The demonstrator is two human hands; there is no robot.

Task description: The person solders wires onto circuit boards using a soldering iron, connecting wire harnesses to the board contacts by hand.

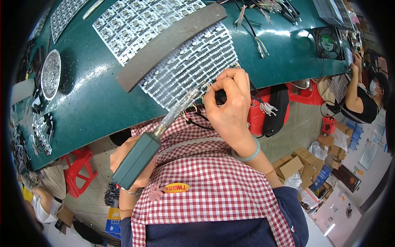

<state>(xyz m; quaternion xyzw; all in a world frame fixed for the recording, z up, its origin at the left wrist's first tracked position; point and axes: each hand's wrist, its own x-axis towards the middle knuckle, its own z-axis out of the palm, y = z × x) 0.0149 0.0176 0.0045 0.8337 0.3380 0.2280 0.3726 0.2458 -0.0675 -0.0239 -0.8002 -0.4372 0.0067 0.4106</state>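
Observation:
My left hand [123, 158] grips the green handle of a soldering iron [138, 158]; its clear-sleeved shaft slants up to a tip near the edge of a panel of small circuit boards [193, 61]. At that panel's near corner, the fingertips of my right hand [228, 105] pinch thin wires [197, 109]. A pale green bangle circles the right wrist. Across the panel lies a long grey bar [168, 41]. All of it rests on a dark green table [90, 103].
A round metal dish [51, 74] and small parts sit at the table's left. Loose wire bundles [259, 45] and a black fan [328, 42] are at the right. Another person [362, 99] works at far right. Red stools and cardboard boxes stand on the floor.

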